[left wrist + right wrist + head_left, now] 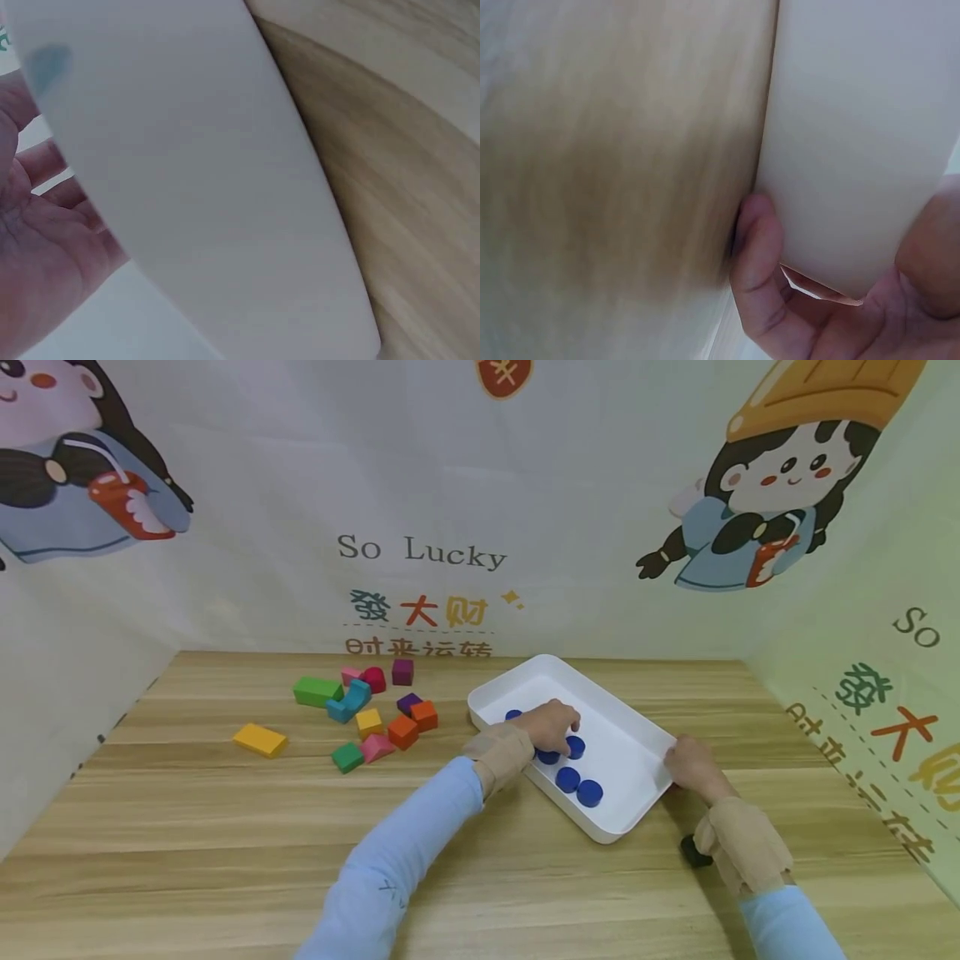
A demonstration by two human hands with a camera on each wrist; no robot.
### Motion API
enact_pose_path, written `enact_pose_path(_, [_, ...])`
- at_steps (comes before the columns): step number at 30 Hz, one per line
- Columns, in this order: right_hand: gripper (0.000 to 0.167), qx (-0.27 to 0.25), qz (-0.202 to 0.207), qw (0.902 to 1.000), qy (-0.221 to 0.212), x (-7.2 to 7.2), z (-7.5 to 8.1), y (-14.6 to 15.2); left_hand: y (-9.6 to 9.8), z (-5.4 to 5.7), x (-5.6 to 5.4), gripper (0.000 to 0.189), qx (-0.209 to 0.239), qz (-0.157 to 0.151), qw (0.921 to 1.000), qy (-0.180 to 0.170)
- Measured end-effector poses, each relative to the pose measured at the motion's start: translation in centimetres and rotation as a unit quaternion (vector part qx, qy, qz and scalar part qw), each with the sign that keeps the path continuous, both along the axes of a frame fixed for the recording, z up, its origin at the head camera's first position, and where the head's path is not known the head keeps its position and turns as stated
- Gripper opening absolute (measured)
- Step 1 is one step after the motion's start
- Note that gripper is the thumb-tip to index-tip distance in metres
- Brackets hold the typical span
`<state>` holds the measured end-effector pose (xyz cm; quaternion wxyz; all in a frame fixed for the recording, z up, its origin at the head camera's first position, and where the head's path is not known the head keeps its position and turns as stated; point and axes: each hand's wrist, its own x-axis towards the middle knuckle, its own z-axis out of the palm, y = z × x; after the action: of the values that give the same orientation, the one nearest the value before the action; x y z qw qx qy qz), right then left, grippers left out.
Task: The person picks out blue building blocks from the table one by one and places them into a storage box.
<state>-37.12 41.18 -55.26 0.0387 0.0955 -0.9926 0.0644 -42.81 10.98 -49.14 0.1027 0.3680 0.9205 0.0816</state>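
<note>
A white tray [637,739] lies at a slant on the wooden table, with several blue discs [589,793] along its left side. My left hand [550,725] reaches over the tray's left wall, its fingers down among the discs. In the left wrist view those fingers [64,195] look spread and loosely bent, their tips hidden behind the tray wall. At the tray's right corner my right hand [696,767] grips the wall; the right wrist view has a fingertip [756,214] on the outer face and the thumb side over the rim.
Left of the tray lie loose coloured blocks, among them a green block [317,691], a blue arch [351,701], an orange cube [403,732] and a yellow block [260,740]. A small black object [695,852] shows beside the right wrist. A printed cloth [420,468] hangs behind the table.
</note>
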Motion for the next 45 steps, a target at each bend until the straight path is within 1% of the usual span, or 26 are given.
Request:
enact_pose_path(1, [0.041,-0.049,-0.039,0.9977,-0.028,1.6,2.2,-1.5,0.0,-1.5,-1.6,0.045,0.011,-0.011,0.9999,0.004])
enact_pose_path(2, [0.047,-0.084,-0.069,0.9935,-0.034,2.9,4.0,-2.8,0.0,-2.0,-2.2,0.046,0.013,-0.010,0.9998,0.006])
enact_pose_path(3, [0.047,-0.096,-0.074,0.9919,-0.038,4.1,5.6,-4.0,-0.1,-2.5,-2.7,0.045,0.018,-0.006,0.9998,0.008])
enact_pose_path(4, [0.046,-0.105,-0.083,0.9900,-0.043,5.4,7.4,-5.3,-0.4,-2.2,-2.4,0.044,0.025,-0.005,0.9996,0.014])
enact_pose_path(5, [0.047,-0.110,-0.090,0.9880,-0.061,6.8,9.5,-6.6,-1.1,0.3,0.0,0.040,0.025,0.003,0.9995,0.017])
enact_pose_path(6, [0.046,-0.114,-0.091,0.9862,-0.077,8.0,11.3,-7.8,-1.5,1.0,0.4,0.041,0.020,0.014,0.9997,0.002])
enact_pose_path(9, [0.042,-0.114,-0.110,0.9806,-0.115,10.8,15.9,-10.9,-3.1,3.2,2.1,0.036,0.052,0.010,0.9986,0.009])
enact_pose_path(11, [0.042,-0.111,-0.113,0.9808,-0.114,11.9,17.7,-12.0,-4.2,3.9,2.1,0.033,0.074,0.003,0.9970,0.019])
enact_pose_path(12, [0.041,-0.112,-0.113,0.9807,-0.114,12.2,18.4,-12.3,-4.5,2.9,0.7,0.032,0.092,-0.008,0.9954,0.028])
enact_pose_path(13, [0.041,-0.112,-0.113,0.9810,-0.111,12.5,18.9,-12.6,-5.0,2.8,0.5,0.030,0.107,-0.013,0.9932,0.045])
enact_pose_path(14, [0.040,-0.117,-0.111,0.9811,-0.107,12.6,19.3,-12.9,-5.4,2.8,0.2,0.030,0.119,-0.013,0.9918,0.044])
enact_pose_path(16, [0.036,-0.129,-0.108,0.9812,-0.094,12.7,20.0,-13.3,-6.2,2.5,-0.6,0.028,0.141,-0.009,0.9887,0.048])
enact_pose_path(19, [0.030,-0.140,-0.093,0.9841,-0.058,12.6,20.7,-14.1,-7.3,3.1,-0.9,0.028,0.160,0.008,0.9860,0.046])
enact_pose_path(21, [0.031,-0.143,-0.079,0.9861,-0.030,12.4,21.3,-14.7,-8.1,4.0,-0.7,0.028,0.172,0.015,0.9833,0.057])
enact_pose_path(24, [0.035,-0.147,-0.060,0.9873,0.007,11.9,22.2,-15.9,-9.6,6.6,0.9,0.030,0.192,0.025,0.9777,0.082])
enact_pose_path(27, [0.035,-0.155,-0.041,0.9866,0.031,11.1,22.9,-17.3,-11.0,10.0,3.1,0.044,0.184,0.066,0.9799,0.039])
enact_pose_path(28, [0.035,-0.153,-0.034,0.9868,0.039,10.8,23.0,-17.9,-11.4,10.3,3.1,0.049,0.191,0.067,0.9782,0.047])
enact_pose_path(30, [0.036,-0.144,-0.016,0.9879,0.054,10.1,23.3,-19.0,-12.1,11.4,3.6,0.060,0.177,0.108,0.9783,0.015])
enact_pose_path(31, [0.037,-0.140,-0.009,0.9883,0.059,9.8,23.4,-19.5,-12.3,11.7,3.7,0.063,0.171,0.122,0.9776,0.016])
enact_pose_path(32, [0.038,-0.136,-0.004,0.9888,0.060,9.5,23.6,-20.1,-12.6,11.5,3.4,0.067,0.173,0.126,0.9761,0.038])
enact_pose_path(34, [0.041,-0.132,0.006,0.9894,0.060,8.8,23.8,-21.1,-13.1,12.6,4.1,0.069,0.166,0.149,0.9738,0.048])
enact_pose_path(35, [0.043,-0.134,0.009,0.9893,0.056,8.5,23.9,-21.6,-13.2,14.0,5.3,0.069,0.149,0.174,0.9727,0.034])
enact_pose_path(38, [0.048,-0.135,0.019,0.9897,0.043,7.5,24.3,-23.1,-13.9,16.7,7.9,0.065,0.136,0.199,0.9686,0.062])
enact_pose_path(39, [0.050,-0.133,0.022,0.9900,0.040,7.2,24.5,-23.6,-14.1,18.0,8.9,0.063,0.122,0.214,0.9676,0.055])
enact_pose_path(41, [0.053,-0.128,0.029,0.9907,0.034,6.6,24.8,-24.5,-14.7,18.6,9.5,0.064,0.110,0.225,0.9655,0.072])
enact_pose_path(45, [0.057,-0.117,0.035,0.9921,0.028,5.6,25.3,-25.9,-15.5,18.5,9.0,0.067,0.090,0.243,0.9624,0.082])
